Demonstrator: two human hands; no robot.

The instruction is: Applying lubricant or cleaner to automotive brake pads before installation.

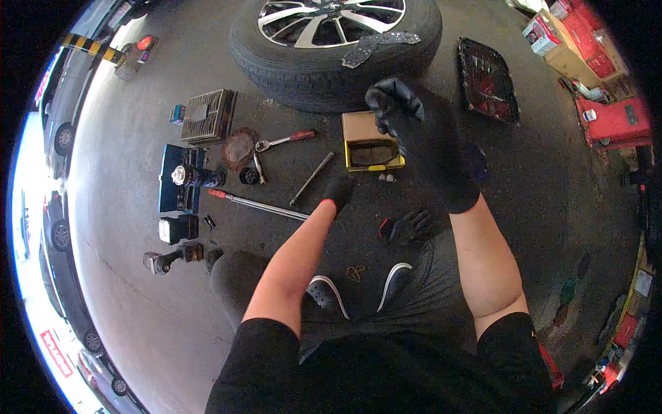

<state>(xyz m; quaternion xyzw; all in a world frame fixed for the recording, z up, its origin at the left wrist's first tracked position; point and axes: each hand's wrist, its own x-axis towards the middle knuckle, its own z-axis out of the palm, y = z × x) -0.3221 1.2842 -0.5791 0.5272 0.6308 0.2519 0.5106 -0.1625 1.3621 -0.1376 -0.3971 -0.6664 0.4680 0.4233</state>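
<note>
My left hand [341, 190] wears a dark glove with a red cuff and is low beside a metal bar [310, 181] and a yellow-edged open box [374, 155] of flat dark pieces; its fingers are too dark to read. Higher up, my right hand [420, 134], also in a black glove, has curled fingers; what they hold, if anything, I cannot make out. It hangs in front of a large tire [303, 83] on an alloy wheel, where a flat speckled metal piece [379, 47] lies. A spare glove [407, 224] rests on the floor by my knees.
On the left are a red-handled ratchet [300, 136], long tool [255, 207], spray can [196, 176], blue toolbox [169, 196], vented panel [203, 117] and cordless tool [172, 259]. On the right are a black tray [486, 79], cardboard boxes [565, 52] and red case [617, 124]. Cars stand far left.
</note>
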